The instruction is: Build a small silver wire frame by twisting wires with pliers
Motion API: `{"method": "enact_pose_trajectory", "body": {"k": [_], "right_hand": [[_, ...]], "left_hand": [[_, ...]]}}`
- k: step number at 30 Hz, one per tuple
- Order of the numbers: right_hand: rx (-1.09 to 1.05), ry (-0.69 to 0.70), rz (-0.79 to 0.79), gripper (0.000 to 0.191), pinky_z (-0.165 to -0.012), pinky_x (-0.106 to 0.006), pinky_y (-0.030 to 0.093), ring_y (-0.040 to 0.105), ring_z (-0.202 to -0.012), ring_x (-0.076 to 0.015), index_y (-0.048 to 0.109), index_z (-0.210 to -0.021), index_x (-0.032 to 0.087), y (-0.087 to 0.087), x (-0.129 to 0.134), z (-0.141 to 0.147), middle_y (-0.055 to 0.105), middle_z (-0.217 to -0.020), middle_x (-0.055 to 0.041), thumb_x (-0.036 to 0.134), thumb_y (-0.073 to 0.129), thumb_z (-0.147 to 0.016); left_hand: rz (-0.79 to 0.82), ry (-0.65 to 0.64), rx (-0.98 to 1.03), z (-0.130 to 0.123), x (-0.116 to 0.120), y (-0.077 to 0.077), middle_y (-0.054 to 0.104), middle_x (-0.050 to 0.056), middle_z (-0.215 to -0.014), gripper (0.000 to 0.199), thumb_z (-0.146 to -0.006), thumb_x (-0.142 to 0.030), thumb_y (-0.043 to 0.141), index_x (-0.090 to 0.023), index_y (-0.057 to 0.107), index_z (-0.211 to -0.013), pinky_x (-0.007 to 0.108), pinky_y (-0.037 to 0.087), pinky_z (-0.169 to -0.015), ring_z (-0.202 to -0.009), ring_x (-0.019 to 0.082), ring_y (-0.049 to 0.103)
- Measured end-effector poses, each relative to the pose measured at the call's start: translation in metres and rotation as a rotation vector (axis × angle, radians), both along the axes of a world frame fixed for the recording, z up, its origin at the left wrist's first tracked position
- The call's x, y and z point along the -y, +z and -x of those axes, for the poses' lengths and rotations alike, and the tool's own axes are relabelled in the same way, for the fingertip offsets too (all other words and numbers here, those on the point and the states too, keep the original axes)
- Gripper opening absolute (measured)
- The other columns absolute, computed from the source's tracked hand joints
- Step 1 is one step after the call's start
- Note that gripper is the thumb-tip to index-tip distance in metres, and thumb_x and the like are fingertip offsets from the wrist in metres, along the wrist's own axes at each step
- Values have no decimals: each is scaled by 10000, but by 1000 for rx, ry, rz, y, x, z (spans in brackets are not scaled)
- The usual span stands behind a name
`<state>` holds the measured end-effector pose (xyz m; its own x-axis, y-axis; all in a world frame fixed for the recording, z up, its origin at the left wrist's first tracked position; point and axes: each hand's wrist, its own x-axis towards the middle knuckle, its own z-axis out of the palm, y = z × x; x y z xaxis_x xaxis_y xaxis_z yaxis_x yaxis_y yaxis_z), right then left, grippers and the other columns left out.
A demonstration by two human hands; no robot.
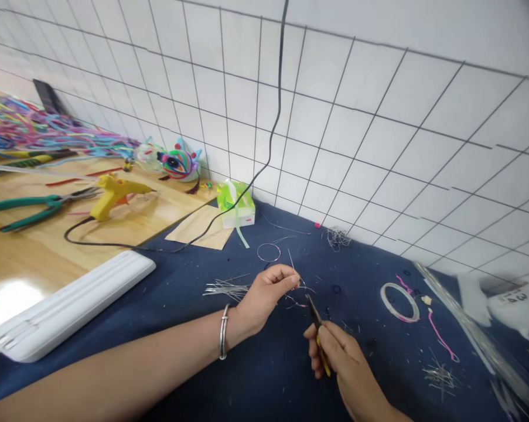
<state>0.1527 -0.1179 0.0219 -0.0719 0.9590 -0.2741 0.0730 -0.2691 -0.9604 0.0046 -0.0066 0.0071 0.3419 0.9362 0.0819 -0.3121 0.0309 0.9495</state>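
My left hand [270,293], with a silver bangle at the wrist, pinches a thin wire [292,262] that sticks up past the fingertips. Small pink bits show along the wire near the thumb. In my right hand [334,349] is a pair of pliers [318,334] with dark jaws and yellow-and-black handles. Its tip points up toward the wire, just right of my left fingertips; whether they touch I cannot tell. Behind my left hand lies a bundle of straight wires [224,288] on the dark blue cloth [255,375]. A wire ring [269,252] lies farther back.
On the left, a yellow glue gun [115,196] and green-handled pliers [48,205] lie on a wooden board, near a white power strip [79,302]. A black cable [275,126] hangs across the middle. A tape roll [399,303] and wire scraps [440,377] lie right.
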Motion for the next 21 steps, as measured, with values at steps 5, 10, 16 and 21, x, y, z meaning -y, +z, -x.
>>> {"method": "enact_pose_trajectory", "body": {"k": [5,10,16,21], "right_hand": [[-162,-105,77,375,-505,-235,407,494,-556,-102,533,-858,155,6,8,20,493,-674,-5,507,407,-837],[-238,-173,117,393,-476,-225,403,489,-523,-96,531,-829,154,11,5,42,489,-645,5,536,435,-810],[-312,-206,18,353,-482,-222,407,494,-541,-97,522,-841,154,4,2,58,486,-652,7,487,406,-847],[-302,-207,1,338,-451,-199,348,465,-512,-80,512,-836,154,2,1,55,468,-634,15,458,371,-873]], "left_hand": [[46,20,57,1,9,7,577,15,-735,152,-758,-290,592,-139,583,-771,252,380,-716,-715,117,507],[82,62,100,4,12,16,592,20,-748,155,-746,-299,599,-147,595,-774,256,390,-729,-722,119,517],[141,42,121,5,13,20,597,23,-795,144,-741,-281,608,-160,594,-819,256,393,-750,-768,123,526],[161,-34,127,4,15,21,593,21,-806,108,-747,-248,607,-161,586,-809,244,391,-744,-786,123,525]]}}
